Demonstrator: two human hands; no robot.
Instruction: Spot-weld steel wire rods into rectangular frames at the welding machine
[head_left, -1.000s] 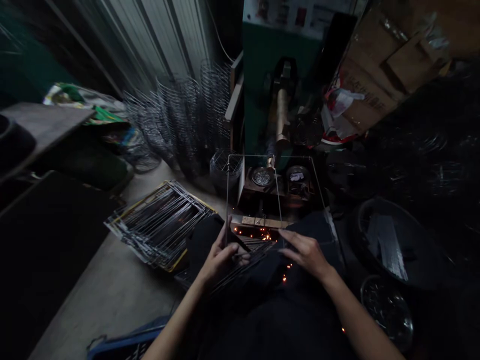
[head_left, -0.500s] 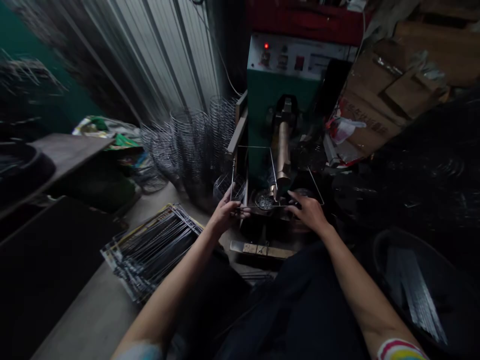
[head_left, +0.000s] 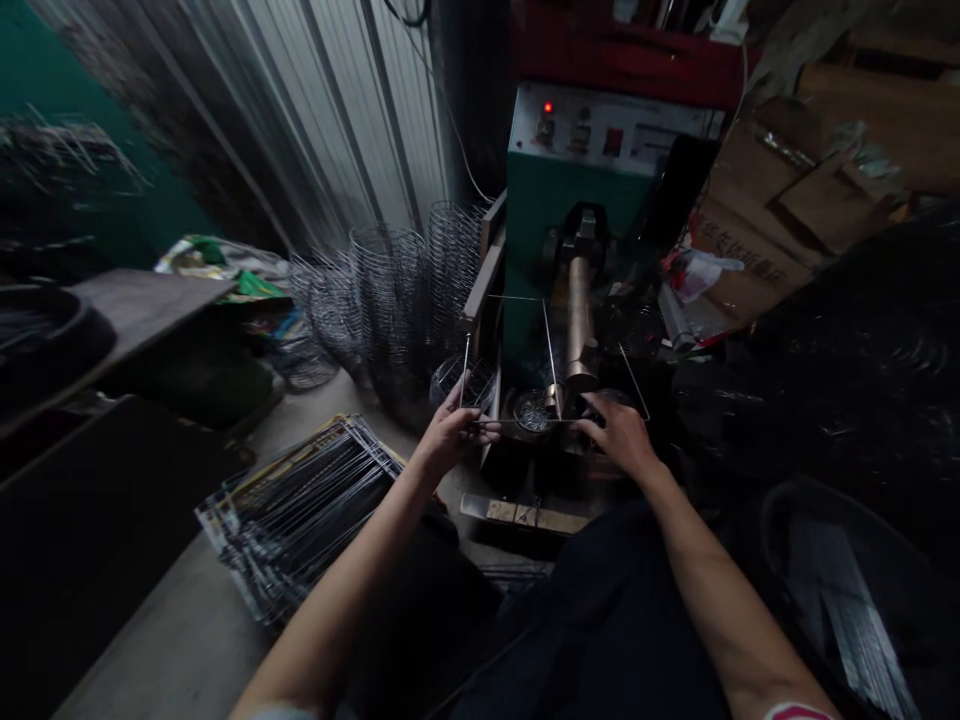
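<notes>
A thin metal wire frame [head_left: 517, 420] stretches between my two hands, with bent sides and a crossbar rising away from me. My left hand [head_left: 456, 428] pinches its left corner. My right hand [head_left: 616, 432] grips the near rod toward the right; part of the fingertips is in shadow. Just beyond the rod stands a green spot welding machine [head_left: 577, 230], its copper-coloured arm [head_left: 580, 320] pointing down toward me. The lower electrode [head_left: 553, 398] sits close to the frame's middle bar; whether they touch I cannot tell. Beside it is a small round dish [head_left: 532, 412] of tiny metal pieces.
Stacked wire frames [head_left: 300, 510] lie on the floor at left. Coiled wire baskets or rings [head_left: 390, 290] stand behind them. A dark tub [head_left: 780, 520] with metal rods [head_left: 847, 610] is at lower right. Cardboard boxes [head_left: 750, 240] fill the right back. A wooden bench [head_left: 150, 310] is at left.
The view has tilted slightly, so the machine appears a little lower and further right. Both hands keep hold of the wire frame, which sits slightly further from the copper-coloured arm's tip.
</notes>
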